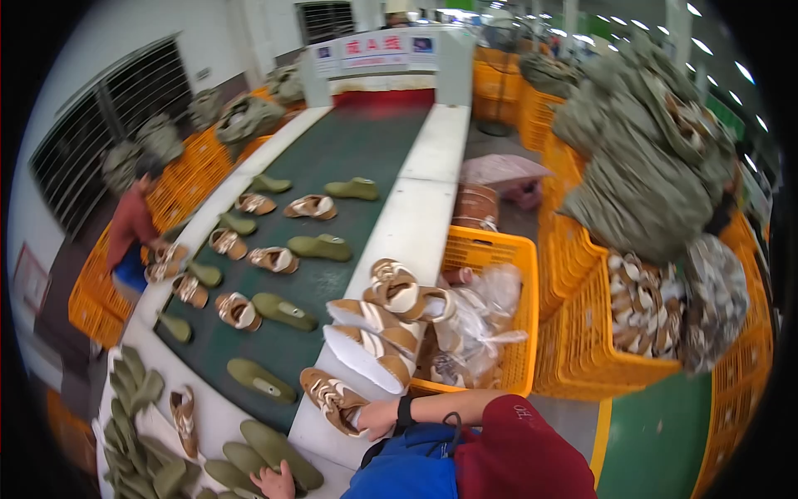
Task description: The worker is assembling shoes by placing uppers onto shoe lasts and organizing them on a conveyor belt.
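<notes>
My right hand (pixel 379 419) grips the heel opening of a brown and white sneaker (pixel 326 394) on the belt's white right-hand ledge. At the lower edge, my left hand (pixel 276 482) curls against the heel end of a green shoe last (pixel 281 453); part of the hand is cut off. Another green last (pixel 245 459) lies beside it. Several more sneakers (pixel 366 353) are heaped on the ledge beyond my right hand, some showing white soles. Left of my left hand, a lone brown sneaker (pixel 184 420) lies near a pile of green lasts (pixel 133 424).
A dark green conveyor belt (pixel 357 141) carries rows of sneakers and lasts. To the right stand an orange crate (pixel 529 316) with plastic bags and stacked crates (pixel 573 349) under a large grey-green sack (pixel 648 166). A person in red (pixel 135 220) works at the left side.
</notes>
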